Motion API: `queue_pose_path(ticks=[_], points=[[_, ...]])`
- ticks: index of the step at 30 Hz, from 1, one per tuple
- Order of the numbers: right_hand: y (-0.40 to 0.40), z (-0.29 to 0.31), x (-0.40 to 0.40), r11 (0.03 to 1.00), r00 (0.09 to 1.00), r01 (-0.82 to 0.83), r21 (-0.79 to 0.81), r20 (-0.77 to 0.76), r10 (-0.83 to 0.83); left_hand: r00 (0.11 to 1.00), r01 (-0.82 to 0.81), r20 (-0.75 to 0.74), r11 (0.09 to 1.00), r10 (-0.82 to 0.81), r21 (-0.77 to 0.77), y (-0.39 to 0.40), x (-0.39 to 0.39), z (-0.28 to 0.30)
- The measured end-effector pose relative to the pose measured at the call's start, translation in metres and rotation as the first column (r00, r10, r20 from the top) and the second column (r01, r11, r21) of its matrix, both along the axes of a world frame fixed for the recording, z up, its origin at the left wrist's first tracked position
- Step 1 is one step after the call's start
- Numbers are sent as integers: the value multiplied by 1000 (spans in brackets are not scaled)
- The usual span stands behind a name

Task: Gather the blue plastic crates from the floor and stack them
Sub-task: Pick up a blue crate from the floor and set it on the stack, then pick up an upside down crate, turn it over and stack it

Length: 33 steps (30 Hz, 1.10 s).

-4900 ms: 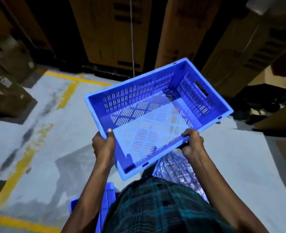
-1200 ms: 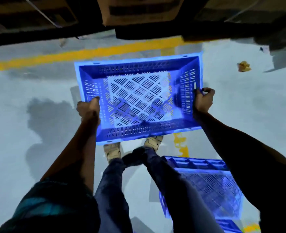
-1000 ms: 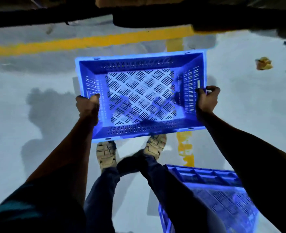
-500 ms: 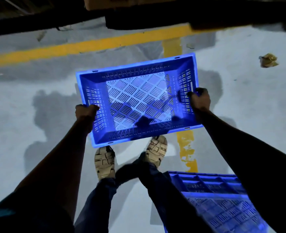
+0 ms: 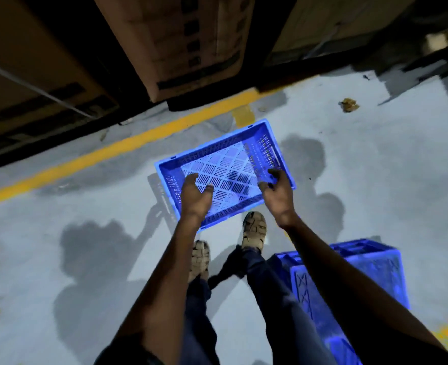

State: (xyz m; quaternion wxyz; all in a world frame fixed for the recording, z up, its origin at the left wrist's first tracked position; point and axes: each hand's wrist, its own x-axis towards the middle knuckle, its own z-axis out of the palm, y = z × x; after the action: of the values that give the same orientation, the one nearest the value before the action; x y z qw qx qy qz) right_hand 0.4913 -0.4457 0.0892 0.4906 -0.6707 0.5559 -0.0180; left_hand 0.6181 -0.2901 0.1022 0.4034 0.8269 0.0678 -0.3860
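A blue slatted plastic crate [image 5: 246, 143] lies open side up on the grey floor just ahead of my feet. My left hand [image 5: 195, 194] and my right hand [image 5: 277, 191] hover above its near side, fingers loosely spread, holding nothing. A second blue crate [image 5: 370, 267] sits on the floor at my right, partly hidden behind my right arm and leg.
Large cardboard boxes [image 5: 180, 40] on dark pallets stand along the far side, behind a yellow floor line [image 5: 112, 151]. A small crumpled scrap [image 5: 349, 104] lies at the far right. My sandalled feet [image 5: 254, 230] stand just behind the crate.
Both hands held the crate by its short ends and lowered it. Now it rests on the floor and both hands have let go and lifted off it.
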Motion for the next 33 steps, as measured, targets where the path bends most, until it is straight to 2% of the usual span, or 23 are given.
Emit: queue_pose_path(ticks=[7,14,18,23,29,33], points=[[77,176,-84,983,984,175,-56,-7,-175,950,312,28,938,-312,-149,54,-52,164],[143,251,-186,915,916,401,-46,26,-401,855,517,98,819,-510,-247,90,-117,250],[178,240,-262,819,819,573,-27,-9,-574,768,636,122,727,-629,-259,91,-158,263],[212,192,-368,641,642,766,54,-17,-766,640,765,155,604,-752,-225,82,-212,257],[233,180,-429,537,547,835,120,-69,-834,567,824,148,552,-811,-132,60,-269,219],[231,151,-474,398,429,895,203,-146,-891,515,857,97,508,-852,-86,44,-328,175]])
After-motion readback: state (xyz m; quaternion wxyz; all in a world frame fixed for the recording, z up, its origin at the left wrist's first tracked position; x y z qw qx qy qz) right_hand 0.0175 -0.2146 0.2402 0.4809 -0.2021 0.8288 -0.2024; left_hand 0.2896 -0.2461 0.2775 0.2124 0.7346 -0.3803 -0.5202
